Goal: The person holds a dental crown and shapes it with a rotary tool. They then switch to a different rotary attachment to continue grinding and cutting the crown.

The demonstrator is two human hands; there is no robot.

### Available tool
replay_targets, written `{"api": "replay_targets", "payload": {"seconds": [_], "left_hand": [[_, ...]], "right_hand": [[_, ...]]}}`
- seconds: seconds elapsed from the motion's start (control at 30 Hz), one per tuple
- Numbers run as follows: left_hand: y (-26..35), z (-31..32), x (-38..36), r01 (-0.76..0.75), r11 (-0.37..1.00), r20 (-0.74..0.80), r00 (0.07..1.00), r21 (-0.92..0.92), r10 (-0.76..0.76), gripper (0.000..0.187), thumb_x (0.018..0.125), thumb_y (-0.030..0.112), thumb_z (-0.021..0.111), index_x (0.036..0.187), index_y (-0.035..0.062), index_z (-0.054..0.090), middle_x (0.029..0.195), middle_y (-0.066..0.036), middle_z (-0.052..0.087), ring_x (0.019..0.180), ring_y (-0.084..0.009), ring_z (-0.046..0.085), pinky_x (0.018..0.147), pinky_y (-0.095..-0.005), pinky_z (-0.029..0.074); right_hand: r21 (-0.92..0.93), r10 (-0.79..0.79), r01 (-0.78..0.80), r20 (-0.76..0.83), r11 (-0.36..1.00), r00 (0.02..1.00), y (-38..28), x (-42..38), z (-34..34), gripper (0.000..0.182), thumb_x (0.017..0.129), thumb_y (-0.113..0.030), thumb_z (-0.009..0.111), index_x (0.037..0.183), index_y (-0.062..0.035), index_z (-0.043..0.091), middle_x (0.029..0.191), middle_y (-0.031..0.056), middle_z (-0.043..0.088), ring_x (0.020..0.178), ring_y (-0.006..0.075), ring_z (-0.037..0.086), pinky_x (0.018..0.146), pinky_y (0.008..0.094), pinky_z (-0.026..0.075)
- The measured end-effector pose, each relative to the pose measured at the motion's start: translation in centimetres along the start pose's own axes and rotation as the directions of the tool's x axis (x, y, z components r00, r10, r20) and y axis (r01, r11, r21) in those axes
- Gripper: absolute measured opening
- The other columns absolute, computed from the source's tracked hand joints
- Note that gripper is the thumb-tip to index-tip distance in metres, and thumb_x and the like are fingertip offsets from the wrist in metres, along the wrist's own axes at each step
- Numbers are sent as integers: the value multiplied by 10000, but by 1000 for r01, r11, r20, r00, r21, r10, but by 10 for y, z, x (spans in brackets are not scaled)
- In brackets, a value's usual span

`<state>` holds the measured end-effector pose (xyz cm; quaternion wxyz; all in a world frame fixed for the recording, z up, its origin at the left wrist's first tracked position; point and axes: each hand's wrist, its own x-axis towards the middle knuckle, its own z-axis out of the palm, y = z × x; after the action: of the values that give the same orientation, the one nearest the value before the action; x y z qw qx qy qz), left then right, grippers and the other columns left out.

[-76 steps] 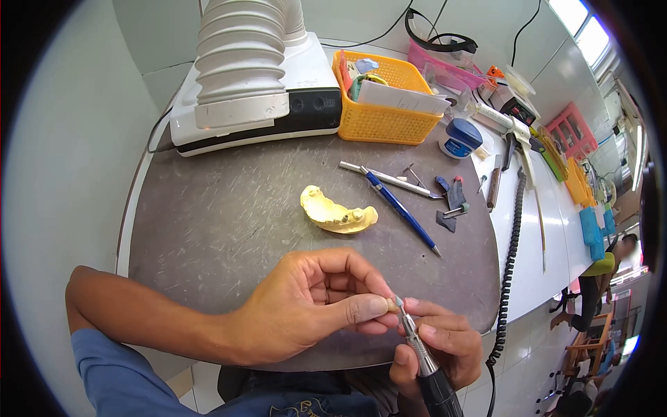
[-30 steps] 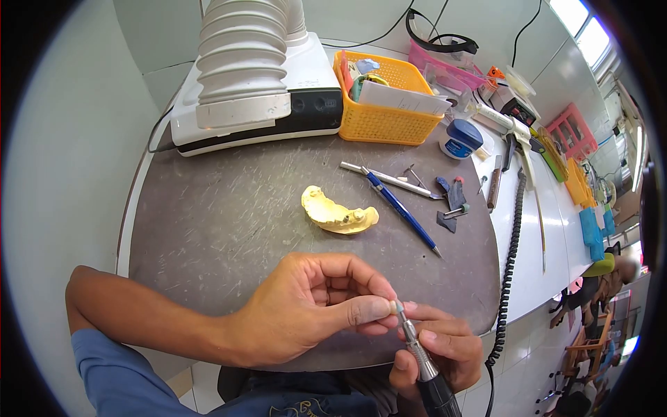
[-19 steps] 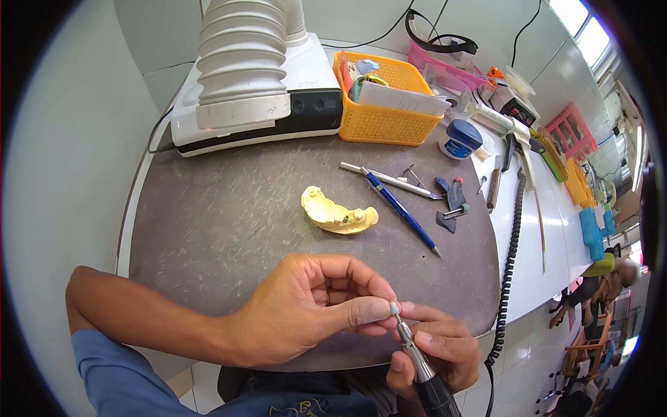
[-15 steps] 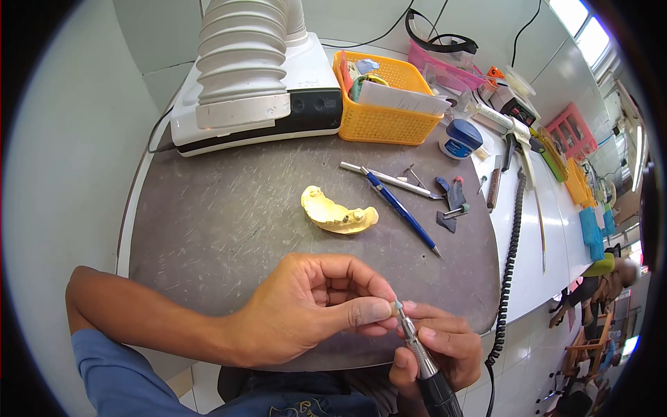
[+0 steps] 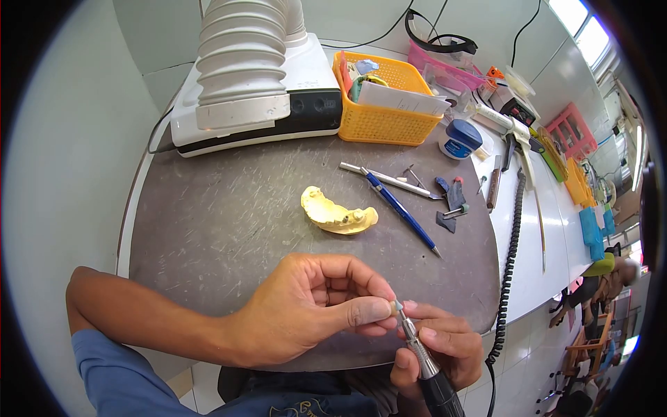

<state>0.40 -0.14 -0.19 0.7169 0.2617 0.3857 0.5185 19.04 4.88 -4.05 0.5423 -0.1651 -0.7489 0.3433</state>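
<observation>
left hand: thumb and fingers pinched shut on small tooth piece, at fingertips | right hand: closed around handpiece, tip touching piece | yellow dental cast on mat, well apart

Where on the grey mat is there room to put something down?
The grey mat is bare on its left half, between the white machine, the yellow tooth model and the left hand. The right side is crowded: blue pencil, small tools, blue jar.
</observation>
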Motion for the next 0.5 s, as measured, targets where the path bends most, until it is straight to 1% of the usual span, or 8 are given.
{"api": "replay_targets", "payload": {"seconds": [0.17,0.23,0.27,0.33,0.5], "left_hand": [[0,0,1,4,1000,-5,1000,-7,-4,132,896,38,599,1006,-32,576,1029,-143,624,968,-188,639,864,-306,554],[-1,0,0,-20,1000,1,1000,8,20,128,897,19,588,1012,-33,568,1044,-155,617,974,-198,637,874,-311,552],[-1,0,0,-20,1000,0,1000,8,20,128,897,19,588,1012,-33,568,1044,-155,617,974,-198,637,874,-311,552],[-2,1,1,-53,998,6,999,-22,53,167,900,66,608,1032,-34,579,984,-97,633,931,-135,642,856,-240,529],[-4,0,1,-68,998,10,998,-13,68,166,899,62,608,1032,-35,579,981,-97,632,929,-136,641,859,-244,530]], "right_hand": [[6,0,0,-2,1000,1000,-1,0,1,326,706,-37,768,938,11,543,777,156,640,831,341,690,703,378,598],[30,83,-82,-45,996,996,-3,0,1,336,701,-25,767,946,9,540,781,170,647,847,341,687,728,382,591],[30,83,-82,-45,996,996,-3,0,0,336,701,-25,767,946,9,540,781,170,647,847,341,687,728,382,591],[28,46,-46,-5,999,999,-2,1,-1,341,696,-13,766,950,9,538,790,179,653,858,339,685,743,385,586],[6,33,-33,9,999,999,-1,1,-1,344,690,-10,767,946,11,538,789,178,656,854,335,687,734,384,587]]}}
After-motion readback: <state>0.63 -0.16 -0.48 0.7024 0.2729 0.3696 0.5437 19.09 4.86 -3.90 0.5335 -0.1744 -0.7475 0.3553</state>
